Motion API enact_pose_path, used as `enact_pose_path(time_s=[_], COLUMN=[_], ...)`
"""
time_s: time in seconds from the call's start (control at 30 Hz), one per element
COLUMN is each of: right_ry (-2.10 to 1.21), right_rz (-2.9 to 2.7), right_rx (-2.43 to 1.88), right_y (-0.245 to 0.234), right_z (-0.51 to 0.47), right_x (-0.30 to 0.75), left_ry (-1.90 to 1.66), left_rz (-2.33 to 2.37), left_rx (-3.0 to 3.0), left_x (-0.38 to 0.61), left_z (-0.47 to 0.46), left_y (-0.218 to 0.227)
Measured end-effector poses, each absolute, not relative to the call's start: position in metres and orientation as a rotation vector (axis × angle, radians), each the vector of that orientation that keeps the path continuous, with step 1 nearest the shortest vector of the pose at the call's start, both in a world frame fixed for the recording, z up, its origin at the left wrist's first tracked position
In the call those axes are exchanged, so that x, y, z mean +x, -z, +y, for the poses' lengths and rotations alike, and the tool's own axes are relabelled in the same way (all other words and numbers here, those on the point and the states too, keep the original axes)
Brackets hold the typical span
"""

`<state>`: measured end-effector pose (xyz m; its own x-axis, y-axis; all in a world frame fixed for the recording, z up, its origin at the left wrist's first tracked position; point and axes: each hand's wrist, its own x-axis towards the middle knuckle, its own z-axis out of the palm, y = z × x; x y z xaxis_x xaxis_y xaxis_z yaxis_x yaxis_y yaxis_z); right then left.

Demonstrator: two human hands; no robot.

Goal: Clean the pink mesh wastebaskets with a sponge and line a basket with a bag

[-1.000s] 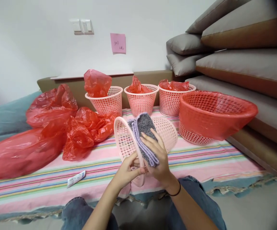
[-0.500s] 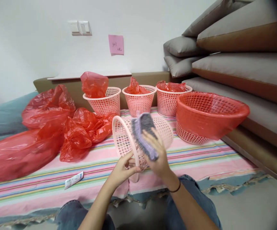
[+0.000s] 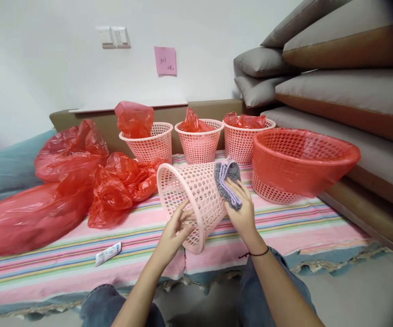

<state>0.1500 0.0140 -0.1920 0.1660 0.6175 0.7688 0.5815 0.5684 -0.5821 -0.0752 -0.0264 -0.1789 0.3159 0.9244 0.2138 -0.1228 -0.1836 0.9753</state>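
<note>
A pale pink perforated plastic basket [image 3: 206,190] lies on its side in front of me, its mouth turned to the left. At its near rim is my left hand [image 3: 176,229], fingers curled into the mouth and closed on the basket's edge; part of that grip is hidden. My right hand [image 3: 242,206] is closed around a folded grey cloth with lilac edges [image 3: 228,177]. It presses the cloth against the outside of the basket near the base end.
Three pink baskets holding red bags [image 3: 199,147] stand behind. To the right is a basket covered with a red bag [image 3: 295,168], beside stacked cushions [image 3: 346,95]. Red plastic bags [image 3: 63,195] heap at left. A small white packet [image 3: 108,254] lies on the striped cloth [image 3: 142,254].
The grey cloth has moved right and down, from over the basket's middle to its base end. The basket's mouth has turned slightly more toward me. My left hand stays near the rim.
</note>
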Motion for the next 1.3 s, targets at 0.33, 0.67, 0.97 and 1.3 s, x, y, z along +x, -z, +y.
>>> enact_pose_path(time_s=[0.33, 0.67, 0.97, 1.3], right_ry=[0.059, 0.122, 0.108, 0.091], right_rz=[-1.829, -1.278, -1.927, -1.382], right_rx=[-0.885, -1.241, -0.777, -1.165], right_y=[0.179, 0.196, 0.167, 0.186], right_z=[-0.01, 0.017, -0.026, -0.003], right_x=[0.117, 0.166, 0.116, 0.142], left_ry=[-1.323, -1.174, -1.107, -0.891], left_rz=[0.835, 0.898, 0.859, 0.81], left_rx=[1.231, 1.503, 1.597, 1.578], left_x=[-0.06, -0.082, -0.079, -0.086], left_z=[-0.017, -0.031, -0.03, -0.045], left_y=[0.154, 0.145, 0.15, 0.161])
